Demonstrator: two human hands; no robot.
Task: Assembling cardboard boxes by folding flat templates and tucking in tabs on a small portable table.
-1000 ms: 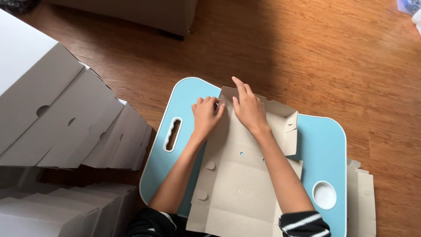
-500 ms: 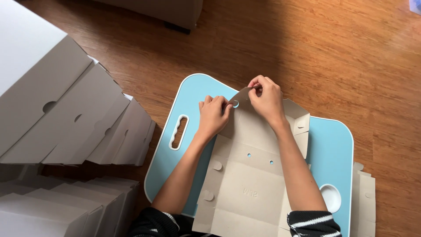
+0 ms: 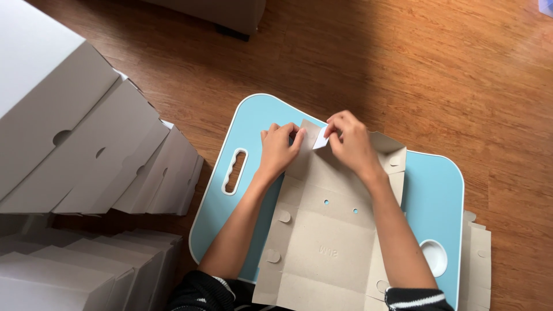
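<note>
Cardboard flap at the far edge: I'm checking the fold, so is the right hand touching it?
Touching. The head view shows the right hand pinching the small flap of the cardboard sheet.

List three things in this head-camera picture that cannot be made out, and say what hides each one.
1. Far edge of the flat cardboard sheet: covered by the left hand and right hand.
2. Flat cardboard pieces on the floor: mostly under the blue lap table.
3. Dark furniture at top: cut off by the frame edge.
</note>
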